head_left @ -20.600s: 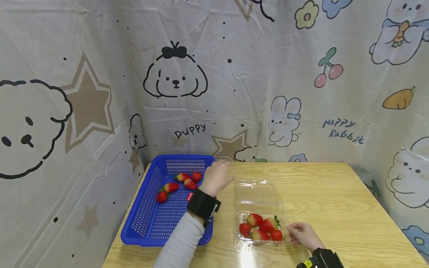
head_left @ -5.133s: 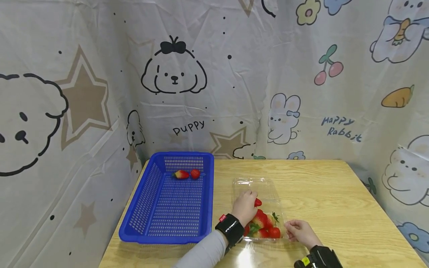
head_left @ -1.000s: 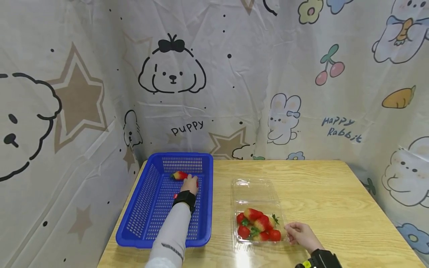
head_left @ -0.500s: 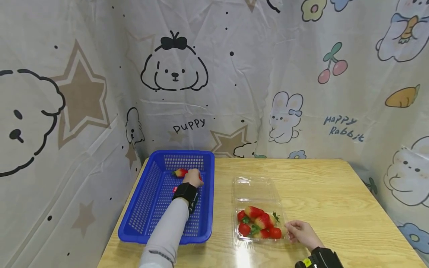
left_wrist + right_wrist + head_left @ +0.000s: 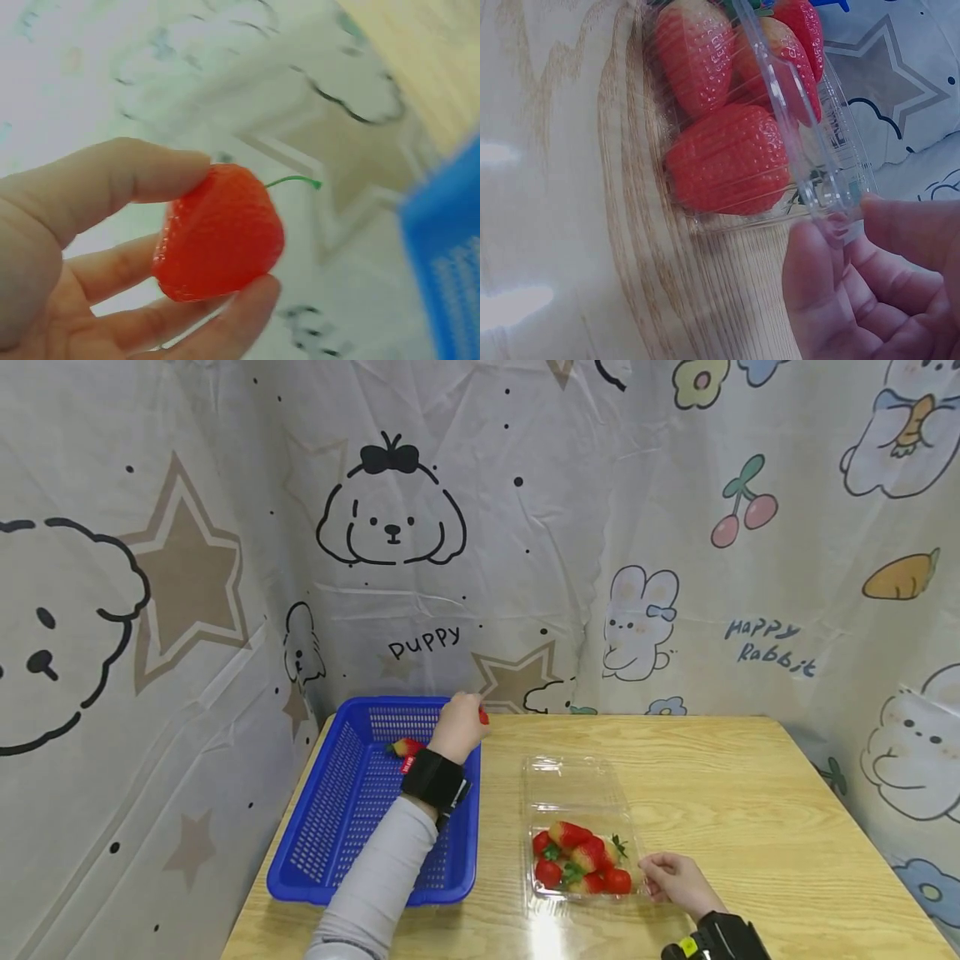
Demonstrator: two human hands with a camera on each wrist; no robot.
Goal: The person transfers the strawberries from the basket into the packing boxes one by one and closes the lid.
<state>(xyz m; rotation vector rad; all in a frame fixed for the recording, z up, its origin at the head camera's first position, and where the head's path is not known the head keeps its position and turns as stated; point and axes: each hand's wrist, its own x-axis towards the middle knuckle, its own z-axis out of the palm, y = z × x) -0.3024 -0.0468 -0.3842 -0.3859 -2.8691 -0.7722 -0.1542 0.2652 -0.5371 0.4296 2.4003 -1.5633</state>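
My left hand (image 5: pixel 461 727) is raised over the far right corner of the blue basket (image 5: pixel 279 881). Between its thumb and fingers it pinches a red strawberry (image 5: pixel 225 236) with a thin green stem. One more strawberry (image 5: pixel 406 747) lies at the basket's far end, partly hidden by my wrist. My right hand (image 5: pixel 678 883) pinches the right edge of a clear plastic clamshell box (image 5: pixel 832 199), its lid laid back. Several strawberries (image 5: pixel 588 854) are heaped in the near half of that box.
Both containers stand on a wood-grain table (image 5: pixel 720 793), the basket left of the clear box. A printed curtain (image 5: pixel 517 568) hangs close behind the table and along its sides.
Since half a second ago, my left hand has lifted a strawberry from the basket's far end and moved up and right to the rim. My right hand keeps its hold on the box.
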